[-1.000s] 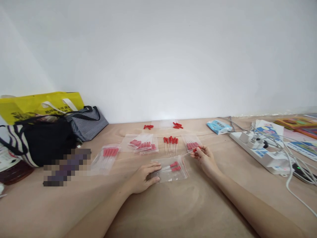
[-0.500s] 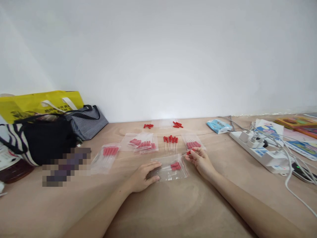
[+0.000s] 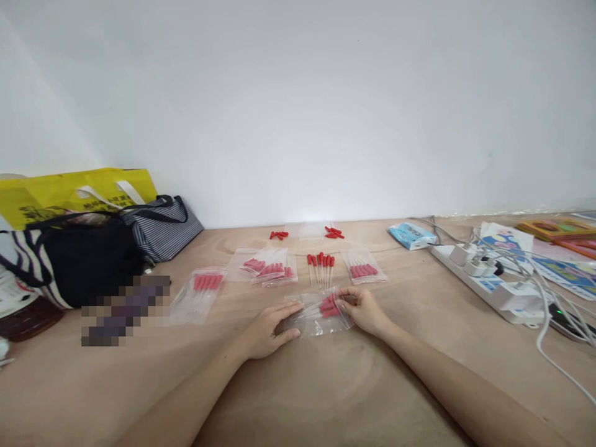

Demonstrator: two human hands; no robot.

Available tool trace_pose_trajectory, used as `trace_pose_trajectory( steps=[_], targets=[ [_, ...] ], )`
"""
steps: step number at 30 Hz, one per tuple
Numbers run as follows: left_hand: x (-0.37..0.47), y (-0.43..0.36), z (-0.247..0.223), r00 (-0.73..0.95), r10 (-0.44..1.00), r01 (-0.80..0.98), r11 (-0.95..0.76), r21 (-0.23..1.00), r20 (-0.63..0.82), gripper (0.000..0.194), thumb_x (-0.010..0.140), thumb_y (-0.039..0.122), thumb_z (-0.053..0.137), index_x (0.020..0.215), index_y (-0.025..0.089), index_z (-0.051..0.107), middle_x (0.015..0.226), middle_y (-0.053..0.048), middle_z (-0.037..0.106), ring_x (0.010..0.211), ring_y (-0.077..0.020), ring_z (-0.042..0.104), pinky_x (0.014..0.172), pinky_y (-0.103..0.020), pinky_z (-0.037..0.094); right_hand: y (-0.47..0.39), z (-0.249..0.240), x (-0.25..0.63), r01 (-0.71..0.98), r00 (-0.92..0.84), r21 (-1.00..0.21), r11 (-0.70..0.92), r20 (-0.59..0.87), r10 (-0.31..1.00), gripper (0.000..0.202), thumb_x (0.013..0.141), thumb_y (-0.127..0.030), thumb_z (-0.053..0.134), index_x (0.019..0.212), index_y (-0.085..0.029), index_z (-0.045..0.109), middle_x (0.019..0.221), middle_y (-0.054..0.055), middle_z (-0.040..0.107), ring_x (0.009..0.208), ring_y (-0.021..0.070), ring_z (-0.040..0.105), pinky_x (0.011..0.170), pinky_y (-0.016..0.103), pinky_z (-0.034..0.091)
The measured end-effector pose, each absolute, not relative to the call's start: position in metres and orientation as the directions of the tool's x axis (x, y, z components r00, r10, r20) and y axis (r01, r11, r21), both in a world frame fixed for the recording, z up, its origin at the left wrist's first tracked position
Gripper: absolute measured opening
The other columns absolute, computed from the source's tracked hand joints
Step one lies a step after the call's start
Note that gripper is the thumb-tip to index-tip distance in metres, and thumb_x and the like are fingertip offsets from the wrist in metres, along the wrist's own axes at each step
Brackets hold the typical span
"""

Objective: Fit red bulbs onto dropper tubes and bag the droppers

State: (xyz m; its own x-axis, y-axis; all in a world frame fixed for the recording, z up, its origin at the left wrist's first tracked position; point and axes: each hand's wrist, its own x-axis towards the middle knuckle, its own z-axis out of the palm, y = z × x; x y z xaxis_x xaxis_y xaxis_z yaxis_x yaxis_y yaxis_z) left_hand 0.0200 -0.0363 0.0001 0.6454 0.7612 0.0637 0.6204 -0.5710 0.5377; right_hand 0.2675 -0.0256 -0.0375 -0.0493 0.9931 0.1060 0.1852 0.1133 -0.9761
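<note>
A clear zip bag lies on the table in front of me, with several red-bulbed droppers inside. My left hand rests at the bag's left edge, thumb and forefinger spread apart against the plastic. At the right-hand opening, my right hand has its fingers closed on a red-bulbed dropper; the fingertips are partly behind the plastic, beside the other red bulbs. Just beyond the bag, several loose droppers lie side by side, bulbs away from me.
Filled bags lie at the left, middle and right. Farther back are loose red bulbs and a blue packet. A power strip with cables is right; a black bag and yellow bag are left.
My right hand has moved left with the dropper, from beside the bag to its opening. The red bulbs in the bag look more spread out. My left hand has stayed in place.
</note>
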Motion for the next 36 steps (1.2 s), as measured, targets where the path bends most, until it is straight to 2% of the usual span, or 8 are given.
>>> trace_pose_trajectory(
  steps=[6, 12, 16, 20, 25, 31, 33, 36],
  targets=[
    [0.02, -0.035, -0.001, 0.654, 0.754, 0.613, -0.579, 0.538, 0.066, 0.048, 0.08, 0.042, 0.049, 0.125, 0.026, 0.041, 0.13, -0.003, 0.044, 0.12, -0.022, 0.038, 0.1, -0.041, 0.03, -0.02, -0.034, 0.263, 0.318, 0.061, -0.944, 0.091, 0.116, 0.991, 0.023, 0.066, -0.037, 0.057, 0.064, -0.016, 0.066, 0.055, 0.003, 0.064, 0.044, 0.0149, 0.056, 0.042, 0.025, 0.044],
    [0.021, -0.037, 0.0, 0.658, 0.748, 0.592, -0.586, 0.553, 0.088, 0.046, 0.08, 0.04, 0.05, 0.123, 0.026, 0.044, 0.129, -0.003, 0.045, 0.12, -0.0217, 0.039, 0.1, -0.04, 0.03, -0.021, -0.031, 0.268, 0.365, -0.229, -0.895, 0.255, 0.179, 0.957, 0.02, 0.072, -0.025, 0.046, 0.073, -0.018, 0.065, 0.071, 0.002, 0.067, 0.065, 0.0162, 0.061, 0.06, 0.026, 0.047],
    [0.021, -0.037, -0.001, 0.662, 0.744, 0.586, -0.586, 0.56, 0.087, 0.045, 0.08, 0.041, 0.05, 0.122, 0.026, 0.046, 0.129, -0.003, 0.044, 0.12, -0.0217, 0.038, 0.101, -0.041, 0.03, 0.001, -0.02, 0.279, 0.618, 0.034, -0.776, 0.128, 0.188, 0.982, 0.013, 0.069, -0.022, 0.049, 0.068, -0.017, 0.061, 0.068, 0.002, 0.065, 0.063, 0.0151, 0.059, 0.061, 0.024, 0.045],
    [0.022, -0.036, 0.0, 0.666, 0.741, 0.593, -0.594, 0.544, 0.083, 0.044, 0.08, 0.04, 0.05, 0.121, 0.026, 0.046, 0.129, -0.004, 0.045, 0.119, -0.0215, 0.039, 0.1, -0.041, 0.031, 0.04, -0.01, 0.277, 0.691, 0.162, -0.723, 0.013, 0.173, 0.971, 0.011, 0.068, -0.019, 0.051, 0.072, -0.016, 0.06, 0.074, 0.006, 0.065, 0.072, 0.0178, 0.059, 0.066, 0.026, 0.043],
    [0.022, -0.038, 0.002, 0.665, 0.744, 0.605, -0.592, 0.533, 0.071, 0.044, 0.079, 0.039, 0.05, 0.121, 0.026, 0.046, 0.129, -0.004, 0.045, 0.118, -0.0216, 0.04, 0.099, -0.04, 0.032, 0.076, -0.012, 0.26, 0.682, 0.232, -0.726, -0.089, 0.1, 0.967, 0.011, 0.068, -0.017, 0.05, 0.066, -0.015, 0.061, 0.07, 0.011, 0.065, 0.07, 0.0218, 0.061, 0.063, 0.028, 0.042],
    [0.022, -0.038, 0.004, 0.662, 0.747, 0.609, -0.588, 0.532, 0.068, 0.044, 0.079, 0.04, 0.05, 0.121, 0.025, 0.047, 0.128, -0.004, 0.045, 0.118, -0.0224, 0.04, 0.099, -0.04, 0.033, 0.085, -0.015, 0.252, 0.586, 0.267, -0.798, -0.144, 0.022, 0.963, 0.006, 0.06, -0.013, 0.054, 0.058, -0.016, 0.059, 0.049, 0.005, 0.058, 0.057, 0.0203, 0.059, 0.054, 0.027, 0.042],
    [0.022, -0.037, 0.003, 0.663, 0.745, 0.61, -0.591, 0.528, 0.068, 0.044, 0.079, 0.04, 0.05, 0.121, 0.025, 0.047, 0.128, -0.005, 0.045, 0.118, -0.0223, 0.04, 0.099, -0.04, 0.033, 0.083, -0.012, 0.258, 0.531, 0.294, -0.835, -0.147, 0.018, 0.956, 0.006, 0.061, -0.015, 0.053, 0.063, -0.015, 0.059, 0.05, 0.004, 0.058, 0.052, 0.0187, 0.057, 0.05, 0.026, 0.042],
    [0.021, -0.037, 0.001, 0.668, 0.74, 0.609, -0.6, 0.519, 0.071, 0.044, 0.079, 0.04, 0.05, 0.121, 0.024, 0.047, 0.128, -0.005, 0.046, 0.118, -0.0217, 0.04, 0.099, -0.04, 0.032, 0.073, -0.005, 0.276, 0.425, 0.359, -0.898, -0.114, 0.052, 0.932, 0.023, 0.069, -0.022, 0.047, 0.09, -0.014, 0.054, 0.064, 0.004, 0.061, 0.05, 0.0142, 0.056, 0.046, 0.024, 0.043]
  ],
)
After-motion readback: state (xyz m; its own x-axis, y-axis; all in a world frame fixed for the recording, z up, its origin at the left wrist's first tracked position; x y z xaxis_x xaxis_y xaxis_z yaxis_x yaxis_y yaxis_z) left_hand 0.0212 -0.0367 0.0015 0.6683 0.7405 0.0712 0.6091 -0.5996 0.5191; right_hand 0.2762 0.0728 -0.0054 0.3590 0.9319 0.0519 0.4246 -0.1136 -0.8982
